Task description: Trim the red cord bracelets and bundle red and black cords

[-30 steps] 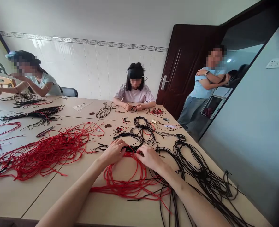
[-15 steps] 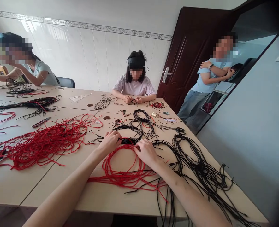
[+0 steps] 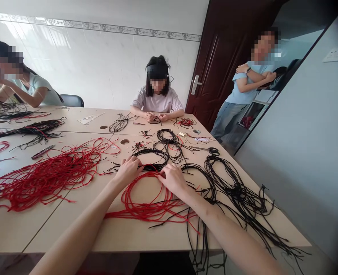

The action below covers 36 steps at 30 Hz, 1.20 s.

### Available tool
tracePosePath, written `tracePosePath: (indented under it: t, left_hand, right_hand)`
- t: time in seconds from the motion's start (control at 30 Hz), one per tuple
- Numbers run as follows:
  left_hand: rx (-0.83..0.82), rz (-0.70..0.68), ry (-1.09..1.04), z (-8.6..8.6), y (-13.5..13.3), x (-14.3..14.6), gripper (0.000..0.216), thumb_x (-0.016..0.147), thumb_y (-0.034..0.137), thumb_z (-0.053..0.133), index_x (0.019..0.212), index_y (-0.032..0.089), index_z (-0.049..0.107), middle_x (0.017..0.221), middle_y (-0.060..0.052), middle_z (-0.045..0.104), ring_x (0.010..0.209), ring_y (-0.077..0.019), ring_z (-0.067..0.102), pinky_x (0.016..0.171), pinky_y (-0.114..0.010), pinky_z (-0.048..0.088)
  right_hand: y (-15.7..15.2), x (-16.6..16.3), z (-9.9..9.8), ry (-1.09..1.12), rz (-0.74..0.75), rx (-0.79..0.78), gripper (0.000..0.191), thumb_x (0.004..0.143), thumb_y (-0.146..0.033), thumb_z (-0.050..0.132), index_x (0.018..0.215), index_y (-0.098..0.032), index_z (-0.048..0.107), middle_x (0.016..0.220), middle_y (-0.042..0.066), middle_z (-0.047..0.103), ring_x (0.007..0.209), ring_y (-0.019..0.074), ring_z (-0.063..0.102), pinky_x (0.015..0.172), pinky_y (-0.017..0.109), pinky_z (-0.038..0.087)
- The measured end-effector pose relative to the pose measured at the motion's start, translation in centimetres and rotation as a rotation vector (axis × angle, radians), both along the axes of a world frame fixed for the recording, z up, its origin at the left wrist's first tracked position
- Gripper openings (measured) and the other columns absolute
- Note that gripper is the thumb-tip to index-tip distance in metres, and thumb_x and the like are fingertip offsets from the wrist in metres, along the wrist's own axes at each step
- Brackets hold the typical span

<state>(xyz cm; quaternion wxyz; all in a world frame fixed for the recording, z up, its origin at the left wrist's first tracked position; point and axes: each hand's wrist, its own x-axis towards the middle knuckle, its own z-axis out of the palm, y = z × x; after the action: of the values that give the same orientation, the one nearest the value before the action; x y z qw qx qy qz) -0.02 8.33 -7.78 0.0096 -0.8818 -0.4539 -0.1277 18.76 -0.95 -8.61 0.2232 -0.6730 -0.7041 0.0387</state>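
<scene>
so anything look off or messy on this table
Yes: black cords trail over the near edge of the table and dangle below it, right of the red coil. Nothing looks broken or spilled.

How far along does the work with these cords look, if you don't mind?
Looks done: one red loop lies coiled near the table edge, black coils beyond it. In hand: left hand and right hand meet at that loop's top. Left: a tangled red pile and loose black cords to the right.
</scene>
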Motion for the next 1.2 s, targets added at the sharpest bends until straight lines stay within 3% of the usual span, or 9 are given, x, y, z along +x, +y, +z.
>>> tracePosePath:
  t: [0.27,0.47,0.57,0.73,1.2]
  left_hand:
    - [-0.029,-0.073,-0.091,0.2,0.6,-0.3,0.018,0.093,0.030,0.059,0.100,0.015,0.065,0.109,-0.007,0.066,0.105,-0.0232,0.061,0.092,-0.047,0.049]
    - [-0.110,-0.288,-0.115,1.0,0.5,-0.6,0.017,0.092,0.031,0.060,0.089,0.015,0.066,0.097,-0.005,0.068,0.094,-0.0195,0.064,0.087,-0.042,0.051]
    - [-0.140,-0.364,-0.096,1.0,-0.1,-0.5,0.019,0.091,0.032,0.061,0.085,0.015,0.066,0.092,-0.004,0.068,0.093,-0.0194,0.063,0.088,-0.042,0.050]
    - [-0.134,-0.365,-0.088,0.9,-0.4,-0.4,0.019,0.091,0.034,0.060,0.089,0.016,0.066,0.096,-0.005,0.067,0.096,-0.0205,0.062,0.089,-0.043,0.049]
    - [-0.096,-0.362,0.024,0.6,-1.3,-0.3,0.019,0.093,0.032,0.058,0.101,0.016,0.065,0.106,-0.007,0.067,0.098,-0.0210,0.063,0.089,-0.044,0.052]
  right_hand:
    - [-0.3,0.2,0.5,0.045,0.002,0.040,0.011,0.089,-0.020,0.058,0.082,-0.018,0.066,0.094,0.007,0.069,0.099,0.0221,0.057,0.089,0.034,0.042]
    - [-1.2,1.9,1.7,0.057,0.021,0.000,0.011,0.081,-0.019,0.064,0.070,-0.019,0.064,0.082,0.005,0.069,0.086,0.0205,0.060,0.080,0.030,0.045]
    - [-1.7,2.2,1.6,0.038,0.023,-0.030,0.012,0.078,-0.027,0.069,0.071,-0.019,0.066,0.084,0.007,0.069,0.089,0.0241,0.061,0.081,0.034,0.046]
    - [-1.5,1.2,0.9,-0.023,0.086,0.008,0.016,0.087,-0.027,0.064,0.097,-0.016,0.068,0.100,0.010,0.067,0.103,0.0244,0.057,0.092,0.035,0.044]
    - [-1.4,0.7,-0.6,-0.059,0.249,0.086,0.016,0.090,-0.013,0.056,0.096,-0.014,0.071,0.097,0.009,0.069,0.099,0.0257,0.058,0.089,0.039,0.046]
